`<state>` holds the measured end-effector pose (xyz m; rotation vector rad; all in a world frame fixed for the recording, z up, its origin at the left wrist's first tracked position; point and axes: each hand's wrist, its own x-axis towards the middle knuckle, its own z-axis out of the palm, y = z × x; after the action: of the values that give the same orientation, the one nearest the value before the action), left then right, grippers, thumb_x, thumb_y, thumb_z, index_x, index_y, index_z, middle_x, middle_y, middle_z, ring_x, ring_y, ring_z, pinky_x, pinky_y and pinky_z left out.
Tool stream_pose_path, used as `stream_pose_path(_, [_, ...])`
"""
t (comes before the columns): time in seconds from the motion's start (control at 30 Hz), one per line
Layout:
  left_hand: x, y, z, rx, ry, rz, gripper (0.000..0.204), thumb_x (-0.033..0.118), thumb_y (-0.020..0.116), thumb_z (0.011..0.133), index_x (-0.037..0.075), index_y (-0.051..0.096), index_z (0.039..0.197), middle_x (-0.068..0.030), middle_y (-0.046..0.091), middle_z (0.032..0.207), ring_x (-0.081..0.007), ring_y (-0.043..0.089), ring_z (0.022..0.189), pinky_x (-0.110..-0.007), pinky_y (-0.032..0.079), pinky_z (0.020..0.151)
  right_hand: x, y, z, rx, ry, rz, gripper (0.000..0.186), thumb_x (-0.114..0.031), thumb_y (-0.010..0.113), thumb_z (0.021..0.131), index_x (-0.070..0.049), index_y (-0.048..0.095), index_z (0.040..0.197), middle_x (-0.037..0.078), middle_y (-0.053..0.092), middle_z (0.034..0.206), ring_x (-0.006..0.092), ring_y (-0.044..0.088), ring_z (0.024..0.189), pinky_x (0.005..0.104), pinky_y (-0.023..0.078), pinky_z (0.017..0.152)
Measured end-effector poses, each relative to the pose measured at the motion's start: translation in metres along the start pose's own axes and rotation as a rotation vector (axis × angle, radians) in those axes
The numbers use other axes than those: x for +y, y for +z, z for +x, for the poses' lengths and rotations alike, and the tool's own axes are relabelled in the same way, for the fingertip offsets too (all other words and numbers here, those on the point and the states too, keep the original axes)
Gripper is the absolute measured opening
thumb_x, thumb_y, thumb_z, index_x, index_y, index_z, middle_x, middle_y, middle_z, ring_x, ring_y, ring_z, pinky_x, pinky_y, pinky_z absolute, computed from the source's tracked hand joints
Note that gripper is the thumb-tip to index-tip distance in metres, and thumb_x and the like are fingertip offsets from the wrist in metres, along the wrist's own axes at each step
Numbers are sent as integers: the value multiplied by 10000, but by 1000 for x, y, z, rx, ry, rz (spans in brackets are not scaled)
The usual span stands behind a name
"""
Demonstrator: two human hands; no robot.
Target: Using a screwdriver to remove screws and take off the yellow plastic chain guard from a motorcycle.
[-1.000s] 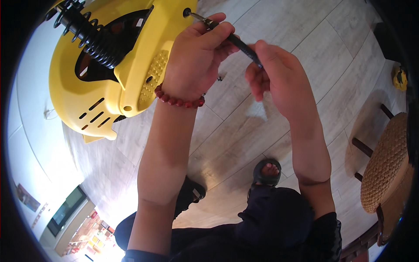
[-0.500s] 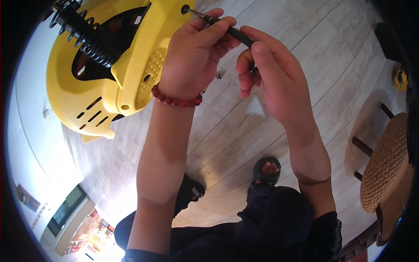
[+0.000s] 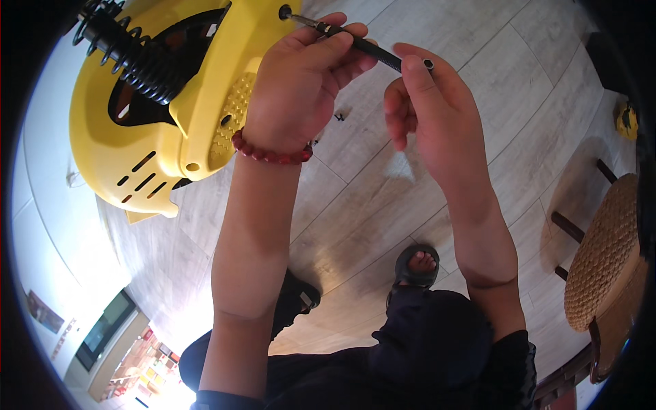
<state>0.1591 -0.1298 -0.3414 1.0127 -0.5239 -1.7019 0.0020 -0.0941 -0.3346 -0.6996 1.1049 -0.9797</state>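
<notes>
A yellow plastic vehicle body [image 3: 116, 164] fills the upper left, with a black coil-spring shock [image 3: 140, 65] on it. A dark round fastener [image 3: 285, 12] sits in the yellow part, where the metal shaft of a black-handled screwdriver [image 3: 369, 46] reaches. My left hand [image 3: 294, 82], with a red bead bracelet [image 3: 270, 156] at the wrist, is closed on the front of that handle. My right hand [image 3: 434, 109] has thumb and forefinger at the handle's rear end, its other fingers curled loosely below.
Grey plank flooring [image 3: 355, 219] lies beneath, with a small dark object [image 3: 339, 117] on it. My sandalled foot [image 3: 417, 266] is at the bottom centre. A woven-seat stool [image 3: 594, 246] stands at the right, below a small yellow object [image 3: 626, 123]. A white surface [image 3: 48, 205] curves along the left.
The screwdriver and my left hand have shifted slightly up and left. My right hand moved up, and the handle's rear end now shows beyond my thumb.
</notes>
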Motion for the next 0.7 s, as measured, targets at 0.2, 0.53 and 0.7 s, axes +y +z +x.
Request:
stream_pose_path(0.2, [-3, -11, 7, -85, -38, -39, 223, 76, 520, 893, -28, 483, 1087, -117, 604, 962, -218, 595, 890, -332, 502, 830, 10, 4, 8, -88, -605, -674, 354, -174, 578, 876, -13, 480, 1175, 66, 557, 784, 143, 551, 663, 249, 435, 572])
stream_pose_path(0.53, [8, 5, -3, -45, -71, -31, 255, 27, 484, 903, -25, 394, 1136, -118, 573, 909, -228, 589, 858, -295, 505, 787, 27, -15, 16, -331, -752, -459, 372, -235, 512, 906, -25, 512, 1213, 72, 515, 928, 147, 456, 741, 250, 391, 648])
stream_pose_path(0.7, [1, -10, -4, -66, -65, 139, 340, 0, 417, 877, -32, 414, 1215, -141, 591, 1023, -219, 623, 822, -338, 498, 791, 5, -14, 43, -104, -291, -168, 293, -214, 527, 902, 9, 596, 1080, 70, 611, 954, 157, 577, 917, 285, 454, 829])
